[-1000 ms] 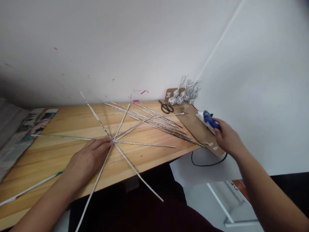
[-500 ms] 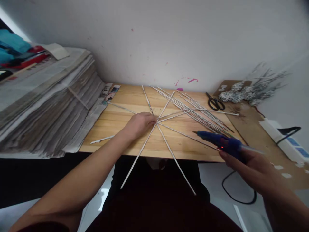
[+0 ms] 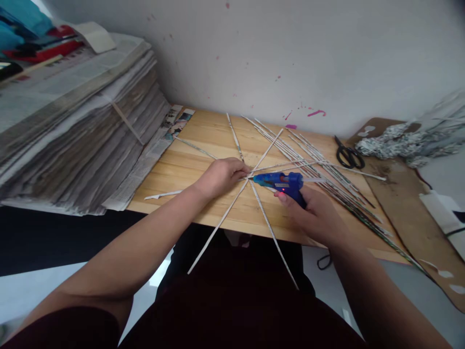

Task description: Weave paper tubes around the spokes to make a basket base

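The glue gun (image 3: 285,178) has reached the crossed sticks (image 3: 242,187) beside left fingers (image 3: 240,166).

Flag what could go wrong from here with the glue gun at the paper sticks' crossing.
The left hand sits close to the tip of the glue gun, so a slip could burn it if hot. Two paper sticks overhang the front edge of the table, so a bump might skew them. Glue could also run onto the wood.
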